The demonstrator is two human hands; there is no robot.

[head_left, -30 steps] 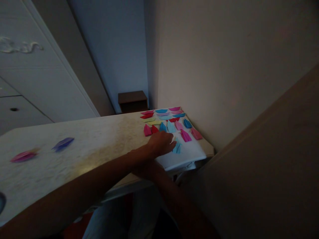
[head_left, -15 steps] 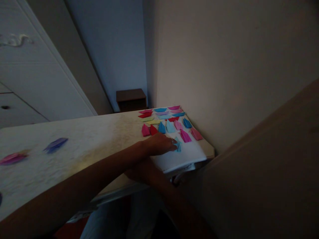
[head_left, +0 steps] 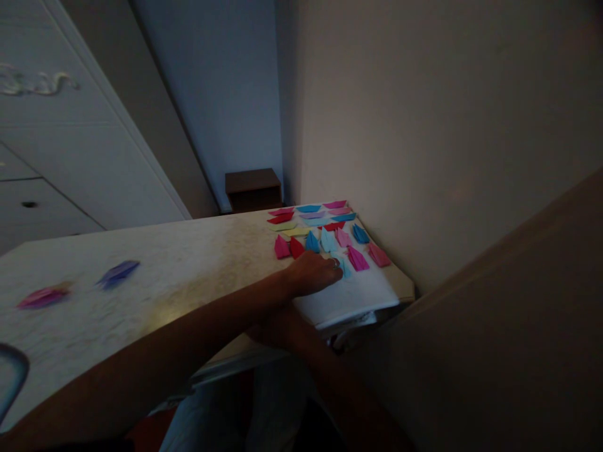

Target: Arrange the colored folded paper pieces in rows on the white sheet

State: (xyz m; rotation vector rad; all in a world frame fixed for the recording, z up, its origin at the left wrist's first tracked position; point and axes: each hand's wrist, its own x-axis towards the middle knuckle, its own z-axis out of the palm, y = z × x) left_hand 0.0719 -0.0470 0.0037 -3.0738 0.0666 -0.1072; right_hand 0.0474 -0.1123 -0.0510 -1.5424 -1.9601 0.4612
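Note:
My left hand (head_left: pixel 313 274), with a ring on one finger, reaches across to the right end of the table. Its fingers are curled at a light blue folded paper (head_left: pixel 346 269) and partly cover it. Just beyond lie more folded papers: a magenta one (head_left: pixel 358 258), a pale blue one (head_left: pixel 327 240), a blue one (head_left: pixel 312 242) and a red one (head_left: pixel 296 247). My right hand (head_left: pixel 271 328) rests near the front table edge, crossed beneath my left forearm. Its fingers are dark and mostly hidden, and I cannot make out anything in them.
Rows of flat coloured papers, among them a yellow one (head_left: pixel 298 232), fill the table's far right corner. A purple folded paper (head_left: pixel 119 274) and a pink one (head_left: pixel 44 296) lie left on the table (head_left: pixel 198 251). The wall (head_left: pixel 424 157) borders the right side.
The view has shifted slightly, so the table appears further right. My left fingers have curled in more over the light blue paper. A rounded grey-blue edge now shows at lower left.

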